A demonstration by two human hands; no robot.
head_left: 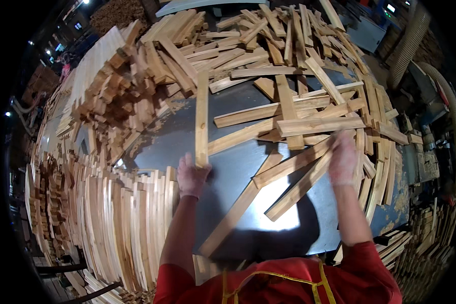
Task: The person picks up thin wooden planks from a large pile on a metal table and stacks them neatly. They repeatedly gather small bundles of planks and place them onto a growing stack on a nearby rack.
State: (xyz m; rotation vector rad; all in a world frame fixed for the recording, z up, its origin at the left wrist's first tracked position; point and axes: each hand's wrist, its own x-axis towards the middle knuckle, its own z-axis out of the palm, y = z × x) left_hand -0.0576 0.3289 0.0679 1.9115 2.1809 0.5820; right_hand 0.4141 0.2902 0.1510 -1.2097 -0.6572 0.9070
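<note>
My left hand [191, 176] is closed around the near end of a long wooden strip [201, 114], which points away from me across the dark metal table [228, 190]. Over on the right, my right hand [343, 161] grips the far end of another wooden strip [301, 188] that slants toward me; its fingertips are slightly blurred. Beside that one, a second slanting strip [288, 168] also runs up to the right hand, and I cannot tell whether it is held too. Under these lies a longer strip [238, 213] set diagonally near the table's front edge.
Loose strips [293, 109] cross one another ahead, with a larger heap [268, 35] behind. Stacked strips [101, 86] rise at the far left, and a row of strips [121, 223] stands left of my arm. Ribbed hoses [412, 45] hang on the right.
</note>
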